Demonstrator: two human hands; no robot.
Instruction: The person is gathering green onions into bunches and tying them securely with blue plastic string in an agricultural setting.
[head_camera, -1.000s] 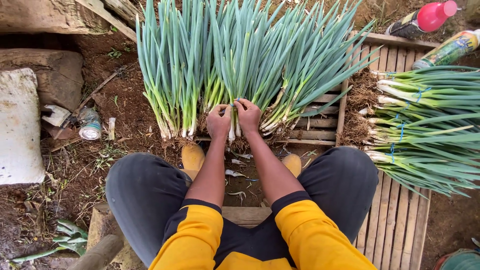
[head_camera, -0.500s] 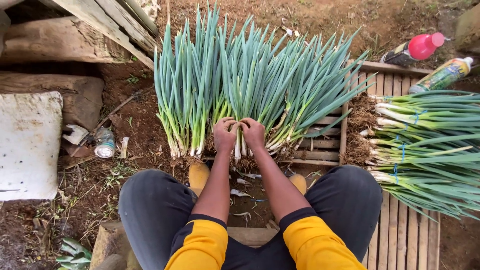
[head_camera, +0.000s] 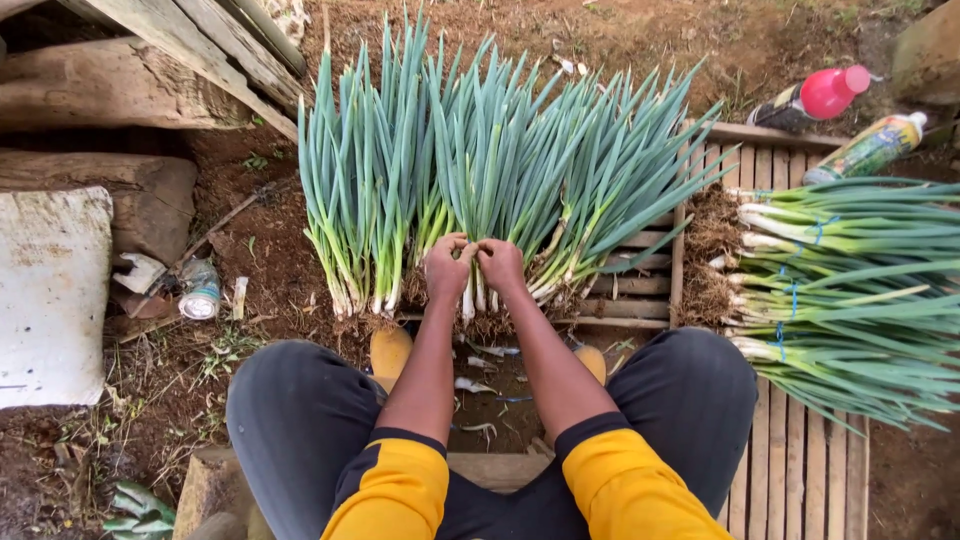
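A wide fan of green onions (head_camera: 480, 180) lies on the soil in front of me, white root ends toward my knees. My left hand (head_camera: 447, 268) and my right hand (head_camera: 500, 265) sit side by side on the white stalks in the middle of the fan. Both have their fingers curled around a few stalks, thumbs nearly touching. My arms in yellow-cuffed sleeves reach out between my dark-trousered knees. Loose trimmings lie on the ground below my hands.
Tied bundles of green onions (head_camera: 850, 290) lie on a wooden slat pallet (head_camera: 800, 470) at the right. A red-capped bottle (head_camera: 815, 98) and a spray can (head_camera: 870, 148) rest behind it. Logs (head_camera: 110, 100), a white slab (head_camera: 50, 290) and a small can (head_camera: 200, 290) are at left.
My head has tipped, so the view shifted down and right. My hands stay on the same stalks, fingers working closer together.
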